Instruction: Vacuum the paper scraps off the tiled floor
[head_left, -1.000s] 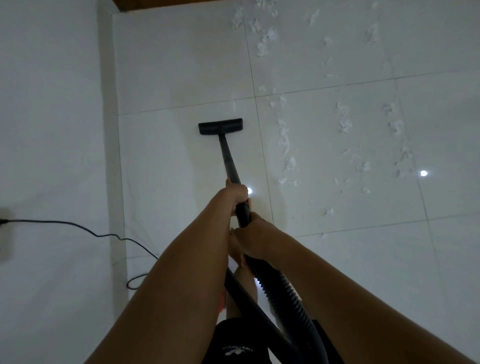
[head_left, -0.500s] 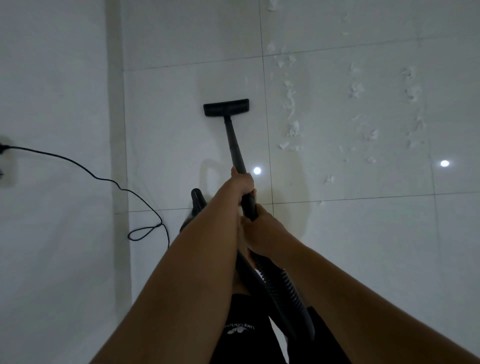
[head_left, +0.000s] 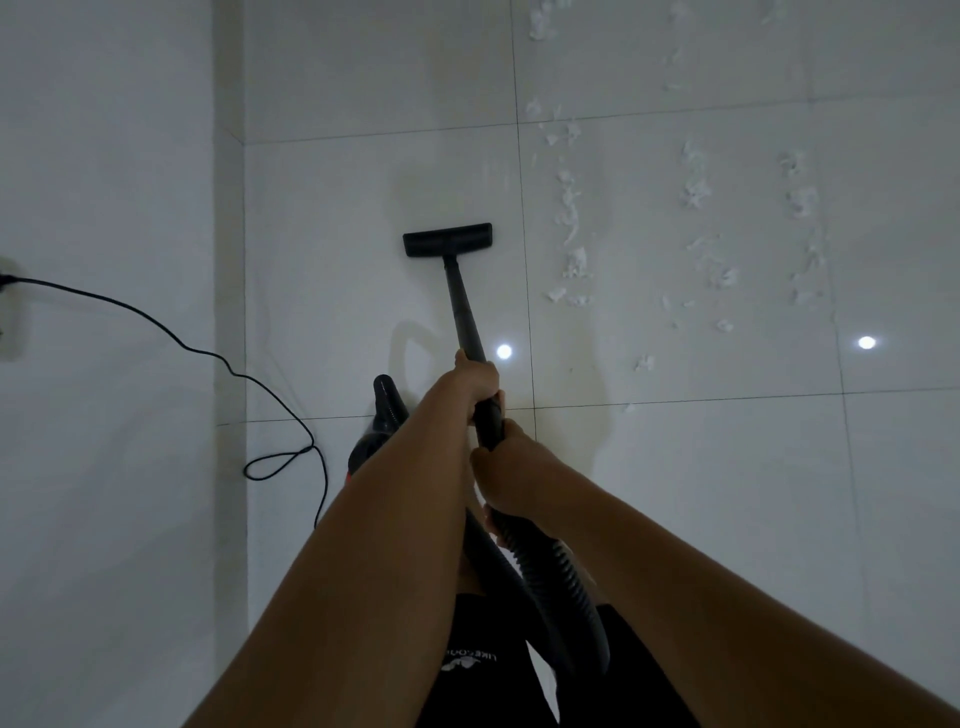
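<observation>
Both hands hold a black vacuum wand. My left hand grips the tube higher up; my right hand grips just behind it, where the ribbed hose joins. The flat black floor nozzle rests on the white tiled floor, on a bare tile left of the scraps. White paper scraps lie in a column just right of the nozzle. More scraps and a further column lie farther right, reaching to the top edge.
The vacuum body, black with a red edge, sits on the floor left of my arms. Its black power cord runs from a wall socket on the white wall at left and loops on the floor. Ceiling lights reflect on the tiles.
The nozzle has been drawn back toward me along the tile left of the scraps. The view has tilted down, so the vacuum body and cord loop now show.
</observation>
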